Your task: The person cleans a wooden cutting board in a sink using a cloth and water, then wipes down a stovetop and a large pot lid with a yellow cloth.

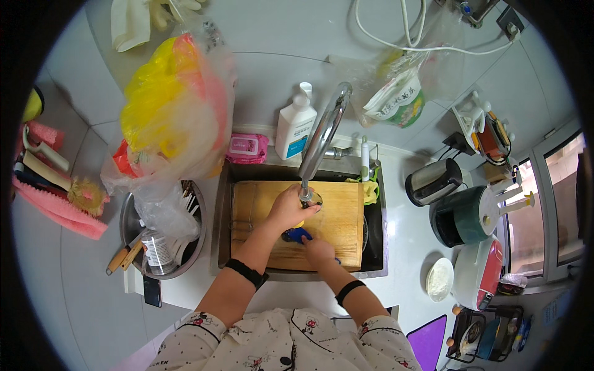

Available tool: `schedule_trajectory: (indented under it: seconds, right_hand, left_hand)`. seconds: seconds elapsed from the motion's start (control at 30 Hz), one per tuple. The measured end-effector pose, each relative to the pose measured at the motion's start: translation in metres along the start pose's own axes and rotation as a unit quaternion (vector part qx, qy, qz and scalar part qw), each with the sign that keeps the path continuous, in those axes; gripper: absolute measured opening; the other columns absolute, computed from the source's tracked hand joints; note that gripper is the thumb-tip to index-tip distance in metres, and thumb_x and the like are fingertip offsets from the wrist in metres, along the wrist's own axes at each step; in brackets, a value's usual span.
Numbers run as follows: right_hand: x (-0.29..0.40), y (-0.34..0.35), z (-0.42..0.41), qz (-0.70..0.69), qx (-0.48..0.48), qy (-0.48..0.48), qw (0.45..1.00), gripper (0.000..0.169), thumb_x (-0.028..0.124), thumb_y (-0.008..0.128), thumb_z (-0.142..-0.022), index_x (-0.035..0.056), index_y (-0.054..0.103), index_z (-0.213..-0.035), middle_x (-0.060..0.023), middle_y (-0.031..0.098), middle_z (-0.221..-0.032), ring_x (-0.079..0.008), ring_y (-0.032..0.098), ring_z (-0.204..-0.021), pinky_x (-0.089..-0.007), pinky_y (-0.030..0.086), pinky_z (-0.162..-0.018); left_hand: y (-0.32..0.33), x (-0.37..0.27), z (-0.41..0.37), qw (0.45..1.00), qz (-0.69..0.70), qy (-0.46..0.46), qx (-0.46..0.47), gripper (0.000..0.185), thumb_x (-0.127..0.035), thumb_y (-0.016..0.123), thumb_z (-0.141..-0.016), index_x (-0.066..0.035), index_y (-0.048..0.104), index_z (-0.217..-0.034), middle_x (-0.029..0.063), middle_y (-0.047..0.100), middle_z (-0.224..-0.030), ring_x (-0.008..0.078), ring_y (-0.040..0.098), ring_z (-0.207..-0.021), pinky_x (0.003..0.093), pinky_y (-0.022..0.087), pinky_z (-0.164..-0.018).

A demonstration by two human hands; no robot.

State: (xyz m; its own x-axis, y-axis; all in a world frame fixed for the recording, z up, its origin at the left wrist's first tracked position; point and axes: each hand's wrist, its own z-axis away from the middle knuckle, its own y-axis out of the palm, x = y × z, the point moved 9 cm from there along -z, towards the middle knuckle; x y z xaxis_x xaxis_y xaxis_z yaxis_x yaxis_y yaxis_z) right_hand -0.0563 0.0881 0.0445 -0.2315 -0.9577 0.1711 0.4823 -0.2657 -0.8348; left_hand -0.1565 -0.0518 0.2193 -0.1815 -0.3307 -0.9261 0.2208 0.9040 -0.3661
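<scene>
My left hand [291, 207] is over a wooden cutting board [336, 211], right under the spout of a chrome faucet [320, 143]. Its fingers hold a small round, shiny object [316, 199]; what kind it is, I cannot tell. Closer to me, my right hand [320, 252] grips a blue tool [295, 234], maybe a brush, with its head just below my left hand. A bit of yellow [299, 224] shows beside the blue head. The board lies across a dark sink [383, 241], covering most of it.
Behind the sink stand a white pump bottle [296, 125] and a pink wipes pack [247, 148]. Left, a metal basin [200, 246] holds utensils and a spray can, under hanging plastic bags [176, 106]. Right are a kettle [434, 182], a green appliance [464, 216] and a white bowl [439, 279].
</scene>
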Motion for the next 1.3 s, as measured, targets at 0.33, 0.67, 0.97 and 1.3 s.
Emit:
schedule_trajectory:
  seconds: [0.33, 0.67, 0.97, 1.3]
  right_hand:
    - [-0.077, -0.04, -0.012, 0.01, -0.094, 0.01, 0.995, 0.055, 0.049, 0.023, -0.098, 0.0101, 0.063, -0.1, -0.0168, 0.066, -0.09, -0.0351, 0.064, -0.081, -0.047, 0.05, -0.071]
    - [-0.127, -0.091, 0.012, 0.085, -0.116, -0.029, 0.989, 0.025, 0.036, 0.043, -0.094, 0.0255, 0.065, -0.102, -0.0136, 0.064, -0.076, -0.0308, 0.064, -0.074, -0.0451, 0.051, -0.062]
    - [-0.127, -0.088, 0.06, 0.213, -0.018, -0.124, 0.969, 0.027, 0.035, 0.043, -0.094, 0.0291, 0.07, -0.097, -0.0057, 0.064, -0.086, -0.0227, 0.064, -0.086, -0.0371, 0.051, -0.064]
    - [-0.034, -0.004, 0.044, 0.24, 0.05, -0.219, 0.944, 0.03, 0.04, 0.043, -0.094, 0.0269, 0.07, -0.098, -0.0053, 0.066, -0.083, -0.0253, 0.066, -0.082, -0.0391, 0.051, -0.065]
  left_hand:
    - [0.018, 0.016, 0.017, 0.998, -0.006, -0.028, 0.053, 0.042, -0.023, 0.076, -0.072, -0.001, 0.059, -0.104, 0.0061, 0.067, -0.078, 0.017, 0.064, -0.075, 0.0316, 0.049, -0.072]
    - [0.032, 0.01, 0.028, 0.996, 0.062, -0.028, 0.058, 0.036, -0.02, 0.075, -0.073, -0.001, 0.058, -0.098, 0.0067, 0.067, -0.078, 0.0172, 0.064, -0.074, 0.0313, 0.049, -0.07]
    - [0.025, 0.014, 0.03, 0.997, 0.034, -0.056, 0.044, 0.041, -0.021, 0.077, -0.072, -0.001, 0.057, -0.101, 0.0061, 0.067, -0.077, 0.017, 0.064, -0.073, 0.0305, 0.049, -0.069]
    - [0.044, 0.013, 0.024, 0.995, 0.075, -0.028, 0.055, 0.041, -0.022, 0.077, -0.071, 0.0, 0.057, -0.099, 0.0081, 0.066, -0.077, 0.0185, 0.063, -0.074, 0.0313, 0.049, -0.071]
